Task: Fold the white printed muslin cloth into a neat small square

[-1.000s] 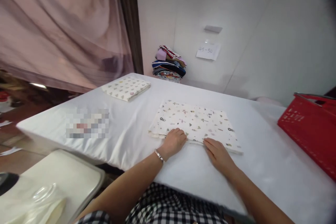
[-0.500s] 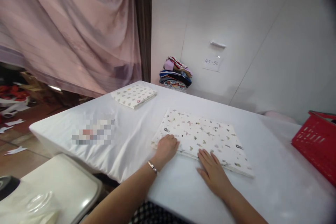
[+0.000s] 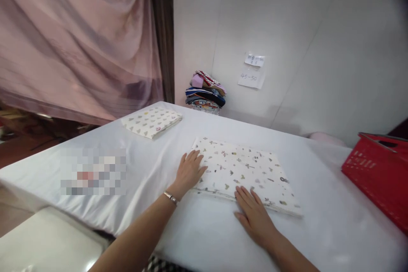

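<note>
A folded white cloth with small printed motifs (image 3: pixel 245 172) lies flat on the white-covered table (image 3: pixel 153 187). My left hand (image 3: pixel 188 171) rests open and flat on the cloth's left edge, fingers stretched forward; a bracelet is on that wrist. My right hand (image 3: pixel 253 214) lies open and flat at the cloth's near edge, fingertips on the fabric. Neither hand grips anything.
A second folded printed cloth (image 3: pixel 151 120) sits at the table's far left. A stack of coloured fabrics (image 3: pixel 205 91) stands against the wall. A red plastic basket (image 3: pixel 379 174) is at the right edge. Pink curtain (image 3: pixel 76 38) hangs at left; paper notes (image 3: pixel 251 77) on the wall.
My left hand has slid from the cloth's near-left corner up along its left edge and flattened out. My right hand stays at the near edge. The view shifted slightly.
</note>
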`<state>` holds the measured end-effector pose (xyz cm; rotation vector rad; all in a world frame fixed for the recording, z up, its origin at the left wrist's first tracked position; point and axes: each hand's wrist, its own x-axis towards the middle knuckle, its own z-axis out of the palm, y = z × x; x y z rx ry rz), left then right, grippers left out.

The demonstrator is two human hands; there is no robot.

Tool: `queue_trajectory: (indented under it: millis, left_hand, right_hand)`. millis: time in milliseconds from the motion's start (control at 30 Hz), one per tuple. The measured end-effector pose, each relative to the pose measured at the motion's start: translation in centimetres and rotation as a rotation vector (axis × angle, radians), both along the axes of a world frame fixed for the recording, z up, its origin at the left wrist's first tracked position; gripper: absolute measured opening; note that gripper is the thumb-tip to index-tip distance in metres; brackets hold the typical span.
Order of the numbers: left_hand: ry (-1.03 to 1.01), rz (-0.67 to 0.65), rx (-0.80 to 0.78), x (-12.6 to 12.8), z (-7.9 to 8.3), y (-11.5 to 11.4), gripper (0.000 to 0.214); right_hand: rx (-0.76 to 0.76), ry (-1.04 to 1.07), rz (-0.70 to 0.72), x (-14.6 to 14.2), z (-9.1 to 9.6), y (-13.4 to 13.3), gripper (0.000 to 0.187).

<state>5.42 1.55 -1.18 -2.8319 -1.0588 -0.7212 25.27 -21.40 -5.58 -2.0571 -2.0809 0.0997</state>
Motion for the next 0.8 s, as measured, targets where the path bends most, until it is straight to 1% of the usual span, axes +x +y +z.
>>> queue_trajectory:
  millis: [33, 133, 233, 300, 367, 433, 467, 533, 600, 667, 733, 800]
  left_hand:
    - [0.031, 0.000, -0.032, 0.4, -0.5, 0.2, 0.040]
    - [0.140, 0.069, -0.159, 0.8, -2.0, 0.7, 0.052]
    - [0.206, 0.119, -0.196, 0.9, -2.5, 1.0, 0.060]
    - [0.238, 0.125, -0.195, 0.9, -2.3, 1.1, 0.062]
    - [0.262, 0.128, -0.189, 0.9, -2.1, 1.0, 0.062]
    - [0.267, 0.127, -0.178, 0.9, -2.0, 1.0, 0.062]
    - [0.265, 0.126, -0.173, 0.9, -2.0, 1.0, 0.061]
    - [0.262, 0.120, -0.168, 0.8, -2.0, 0.9, 0.061]
    - [0.268, 0.116, -0.174, 0.7, -2.1, 0.9, 0.060]
    - [0.278, 0.113, -0.199, 0.8, -1.8, 1.0, 0.060]
    - [0.291, 0.124, -0.257, 0.9, -1.3, 1.2, 0.061]
    - [0.322, 0.144, -0.329, 1.2, -0.7, 1.6, 0.062]
  right_hand:
    - [-0.011, 0.015, -0.002, -0.2, 0.3, 0.0, 0.055]
    - [-0.076, 0.091, 0.001, -0.6, 1.9, -0.1, 0.057]
    - [-0.176, 0.233, -0.012, -0.1, 4.0, 0.1, 0.059]
    - [-0.189, 0.297, -0.103, 1.6, 5.3, 0.3, 0.059]
    - [-0.154, 0.273, -0.275, 4.3, 6.0, 0.5, 0.061]
    - [-0.141, 0.186, -0.471, 7.5, 5.7, 0.5, 0.062]
    - [-0.163, 0.144, -0.559, 9.1, 5.3, 0.4, 0.063]
    - [-0.226, 0.096, -0.666, 11.4, 4.0, 0.0, 0.064]
    - [-0.248, 0.064, -0.691, 12.7, 2.8, -0.3, 0.064]
    - [-0.239, 0.039, -0.682, 13.0, 2.0, -0.5, 0.064]
    - [-0.233, 0.029, -0.674, 12.8, 1.7, -0.6, 0.064]
    - [-0.234, 0.028, -0.670, 12.6, 1.8, -0.6, 0.065]
